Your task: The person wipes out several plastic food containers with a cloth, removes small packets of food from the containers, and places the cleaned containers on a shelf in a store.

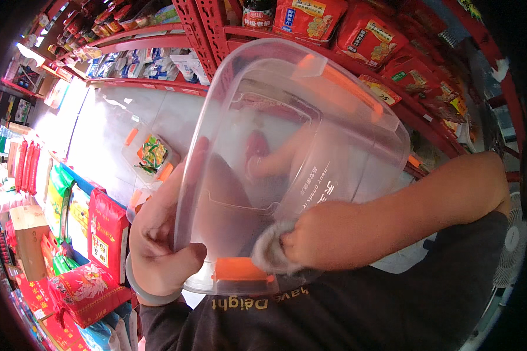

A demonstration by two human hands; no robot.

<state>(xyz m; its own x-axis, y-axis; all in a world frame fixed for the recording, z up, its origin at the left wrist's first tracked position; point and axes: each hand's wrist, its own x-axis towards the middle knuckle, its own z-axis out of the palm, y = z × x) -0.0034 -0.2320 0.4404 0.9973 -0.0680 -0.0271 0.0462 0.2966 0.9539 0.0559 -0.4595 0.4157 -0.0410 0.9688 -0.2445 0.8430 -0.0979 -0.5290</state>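
Note:
A large clear plastic lid with orange latches is held up before my chest, tilted. My left hand grips its left edge, the thumb on the near face and the fingers behind, seen partly through the plastic. A grey bangle is on that wrist. My right hand holds a bunched grey-white cloth against the lid near its lower rim, beside an orange latch. Through the lid show a leg and a red shoe on the floor.
A clear bin with orange latches and green and yellow packets stands on the tiled floor. Red metal shelves with packaged food curve around ahead and right. Rice bags and a cardboard box are at left; a fan is at right.

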